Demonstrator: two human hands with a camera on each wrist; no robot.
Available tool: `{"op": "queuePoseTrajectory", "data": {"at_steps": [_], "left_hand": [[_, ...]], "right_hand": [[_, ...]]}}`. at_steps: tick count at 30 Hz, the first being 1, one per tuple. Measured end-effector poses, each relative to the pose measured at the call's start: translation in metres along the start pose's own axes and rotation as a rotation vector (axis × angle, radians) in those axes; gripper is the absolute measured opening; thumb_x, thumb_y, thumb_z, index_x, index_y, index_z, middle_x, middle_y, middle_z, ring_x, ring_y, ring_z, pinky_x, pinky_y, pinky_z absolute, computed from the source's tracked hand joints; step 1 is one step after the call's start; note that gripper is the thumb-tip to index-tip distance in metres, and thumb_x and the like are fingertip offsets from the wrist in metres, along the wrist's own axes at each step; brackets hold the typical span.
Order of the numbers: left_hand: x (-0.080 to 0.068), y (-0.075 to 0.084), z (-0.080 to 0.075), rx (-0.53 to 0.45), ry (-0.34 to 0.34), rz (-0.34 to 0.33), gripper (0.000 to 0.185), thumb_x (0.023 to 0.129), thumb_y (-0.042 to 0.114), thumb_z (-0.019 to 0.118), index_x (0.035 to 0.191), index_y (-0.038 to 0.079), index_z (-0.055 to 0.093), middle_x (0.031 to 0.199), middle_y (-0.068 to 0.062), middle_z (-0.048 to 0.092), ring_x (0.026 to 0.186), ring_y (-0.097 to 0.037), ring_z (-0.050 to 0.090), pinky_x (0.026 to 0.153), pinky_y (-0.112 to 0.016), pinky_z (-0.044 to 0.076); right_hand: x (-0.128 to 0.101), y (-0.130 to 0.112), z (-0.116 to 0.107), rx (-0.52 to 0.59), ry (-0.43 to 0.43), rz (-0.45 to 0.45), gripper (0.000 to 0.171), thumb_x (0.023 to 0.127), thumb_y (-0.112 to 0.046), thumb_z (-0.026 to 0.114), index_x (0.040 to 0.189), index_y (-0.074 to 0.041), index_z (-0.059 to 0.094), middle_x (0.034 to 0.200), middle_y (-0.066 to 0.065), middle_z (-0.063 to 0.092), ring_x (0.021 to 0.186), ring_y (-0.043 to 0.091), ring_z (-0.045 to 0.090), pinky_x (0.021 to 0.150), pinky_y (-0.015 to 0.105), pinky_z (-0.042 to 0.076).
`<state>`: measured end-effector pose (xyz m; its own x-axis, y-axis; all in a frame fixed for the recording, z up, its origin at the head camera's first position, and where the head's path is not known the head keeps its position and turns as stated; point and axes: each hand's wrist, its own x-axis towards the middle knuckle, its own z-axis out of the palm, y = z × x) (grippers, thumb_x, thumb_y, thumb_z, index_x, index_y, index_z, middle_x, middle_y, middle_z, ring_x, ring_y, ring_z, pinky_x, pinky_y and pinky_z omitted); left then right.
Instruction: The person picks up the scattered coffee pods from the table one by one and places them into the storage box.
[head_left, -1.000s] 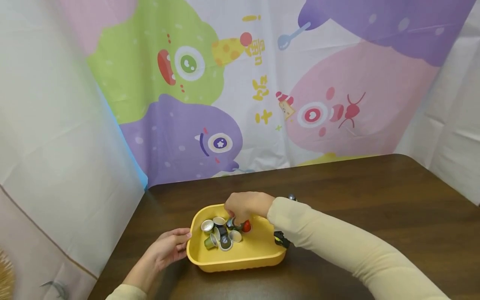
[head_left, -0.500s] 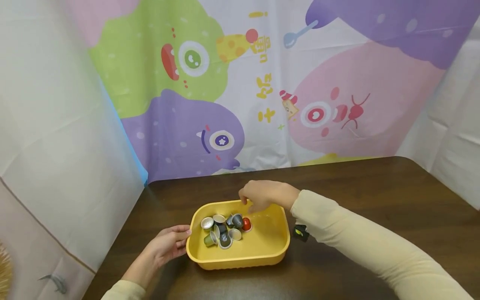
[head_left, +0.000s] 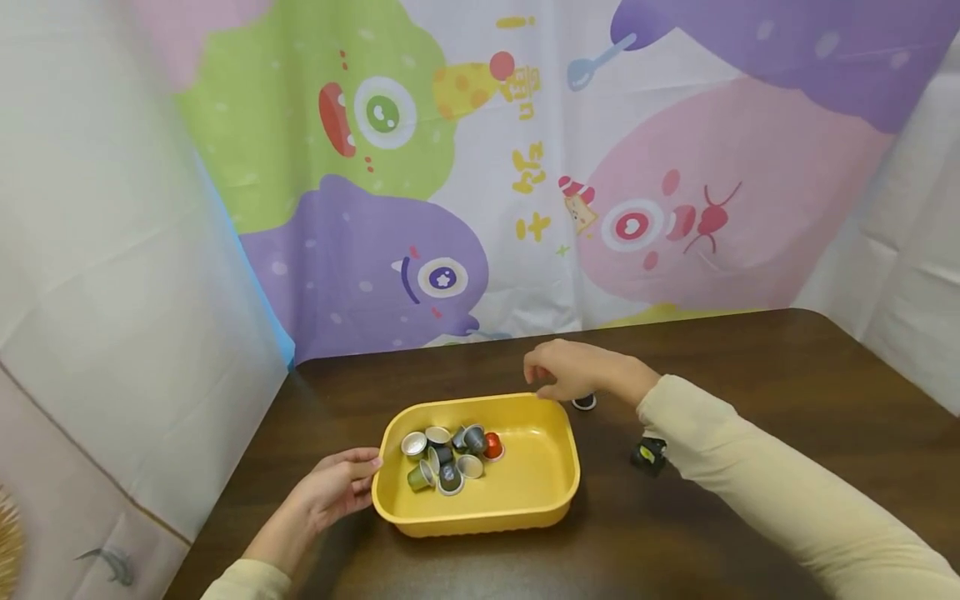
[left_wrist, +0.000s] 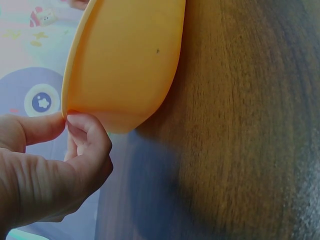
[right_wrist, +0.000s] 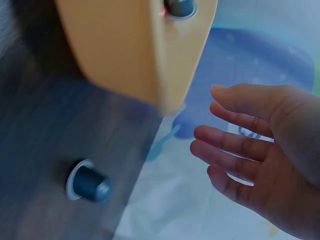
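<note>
A yellow plastic bin sits on the table, with several coffee capsules heaped toward its left side. Among them are a red capsule, a green one and a grey-blue one. My left hand pinches the bin's left rim between thumb and fingers, as the left wrist view also shows. My right hand hovers by the bin's far right corner, fingers apart and holding nothing. Beside the bin, a dark capsule lies on the table, partly covered by the right hand in the head view.
The dark wooden table runs back to a cartoon-print curtain. White cloth walls stand at both sides. A small black device with a yellow-green mark shows at the right sleeve.
My right hand has let go of a dark capsule among the others in the bin, then risen and moved right past the far rim. The left hand stays on the bin.
</note>
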<state>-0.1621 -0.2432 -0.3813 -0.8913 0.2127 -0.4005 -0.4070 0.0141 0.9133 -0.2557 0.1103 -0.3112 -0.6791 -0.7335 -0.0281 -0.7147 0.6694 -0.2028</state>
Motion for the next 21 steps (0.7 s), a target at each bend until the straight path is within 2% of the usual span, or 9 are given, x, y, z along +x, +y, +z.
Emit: {"op": "queuePoseTrajectory", "data": {"at_steps": [6,12,21], "left_hand": [[0.0,0.0,0.0,0.001,-0.007,0.0,0.043,0.098,0.009,0.049,0.133,-0.01,0.033,0.089,0.003,0.06,0.08,-0.006,0.058,0.076,-0.026,0.052],[0.0,0.0,0.001,-0.004,-0.012,-0.001,0.043,0.098,0.009,0.049,0.133,-0.01,0.032,0.089,0.003,0.06,0.079,-0.005,0.058,0.075,-0.025,0.052],[-0.001,0.0,0.0,-0.008,-0.018,-0.001,0.038,0.098,0.01,0.05,0.13,-0.007,0.036,0.086,0.004,0.059,0.076,-0.004,0.057,0.073,-0.024,0.051]], "right_hand": [[-0.011,0.024,0.012,0.01,0.046,0.028,0.015,0.087,-0.016,0.068,0.099,-0.01,0.062,0.095,0.007,0.061,0.084,0.017,0.055,0.077,0.031,0.047],[-0.02,0.043,0.027,-0.016,0.101,0.058,0.017,0.085,-0.016,0.07,0.098,-0.008,0.062,0.094,0.01,0.061,0.082,0.017,0.053,0.075,0.034,0.047],[-0.027,0.063,0.047,0.014,0.113,0.111,0.019,0.085,-0.013,0.07,0.101,-0.005,0.063,0.097,0.008,0.06,0.086,0.018,0.056,0.078,0.037,0.05]]}}
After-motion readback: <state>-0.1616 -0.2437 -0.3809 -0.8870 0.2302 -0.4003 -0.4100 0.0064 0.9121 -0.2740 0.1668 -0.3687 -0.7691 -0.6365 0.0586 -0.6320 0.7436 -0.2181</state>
